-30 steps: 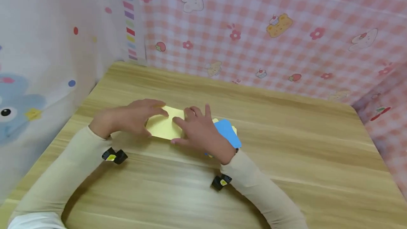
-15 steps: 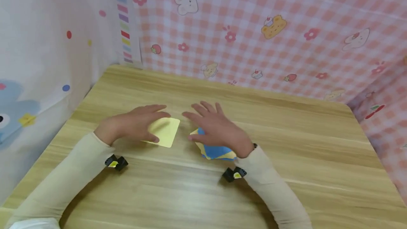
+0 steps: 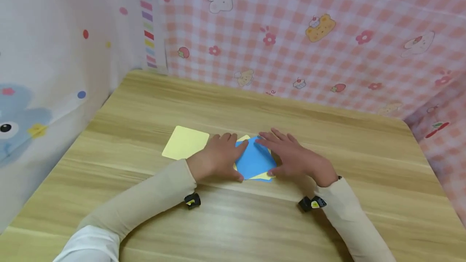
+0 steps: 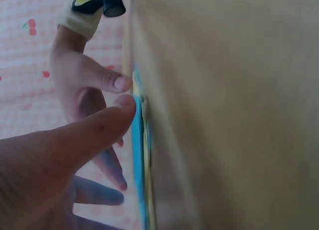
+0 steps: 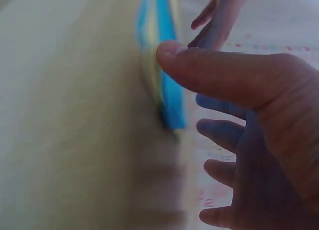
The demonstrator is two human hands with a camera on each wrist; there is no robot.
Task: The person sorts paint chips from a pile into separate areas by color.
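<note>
In the head view a loose pile of blue and yellow square cards lies on the table, a blue card (image 3: 253, 159) on top. Yellow corners (image 3: 264, 176) stick out beneath it at different angles. My left hand (image 3: 218, 159) is at the pile's left side, thumb near its front corner and fingers spread over its left edge. My right hand (image 3: 296, 159) reaches over the right side with fingers spread, the thumb at the front right corner. Both wrist views show the pile (image 4: 138, 160) edge-on, low and layered. To the left, a single yellow card (image 3: 185, 142) lies flat.
The wood-grain table (image 3: 233, 225) runs back to a pink checked cloth (image 3: 291, 60) with cartoon prints. A white printed cloth (image 3: 54, 51) hangs along the left side. Small black cameras (image 3: 192, 201) sit on both wrists.
My left hand has left the yellow card and moved right to the blue and yellow pile. The right hand, earlier at the yellow card, has shifted right to the pile's far side.
</note>
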